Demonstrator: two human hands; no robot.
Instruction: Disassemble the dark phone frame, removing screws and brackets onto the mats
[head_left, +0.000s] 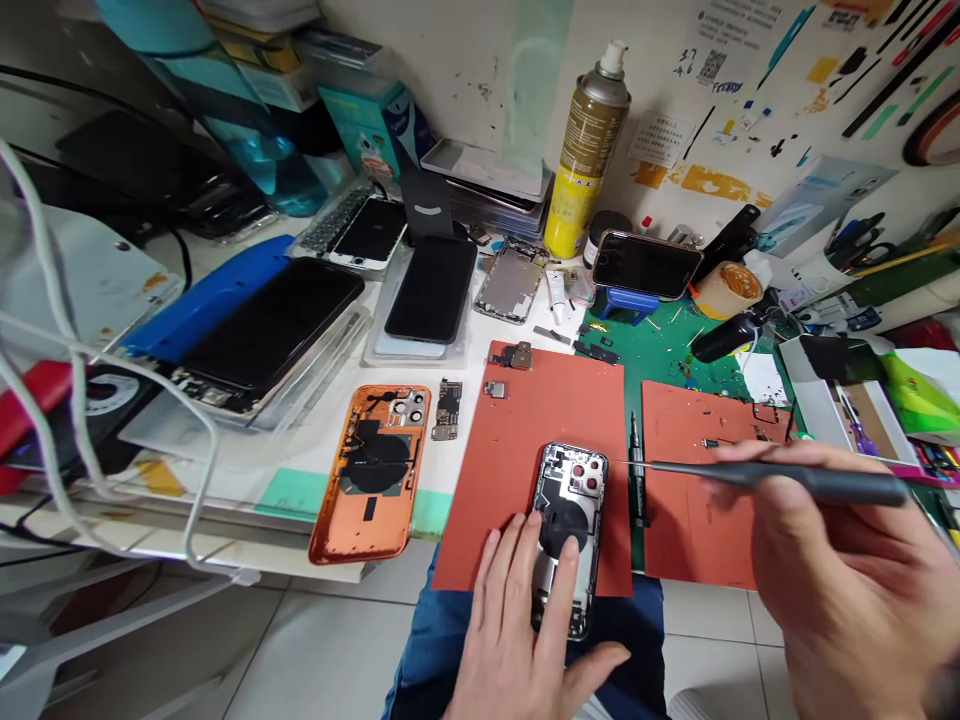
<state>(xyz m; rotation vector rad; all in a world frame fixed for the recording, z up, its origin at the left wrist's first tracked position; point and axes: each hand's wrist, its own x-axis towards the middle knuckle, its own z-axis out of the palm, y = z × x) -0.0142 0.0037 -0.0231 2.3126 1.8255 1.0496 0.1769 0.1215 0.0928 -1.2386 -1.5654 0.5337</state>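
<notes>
Light is bright mid-frame, dimmer upper left, with edges stretched.

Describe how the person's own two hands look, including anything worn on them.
The left hand and the right hand are bare, with no gloves, and no rings or markings show. The picture's bottom edge cuts off the left one before any sleeve appears. A dark patch at the lower right edge may be a cuff or band; too little shows to tell.
</notes>
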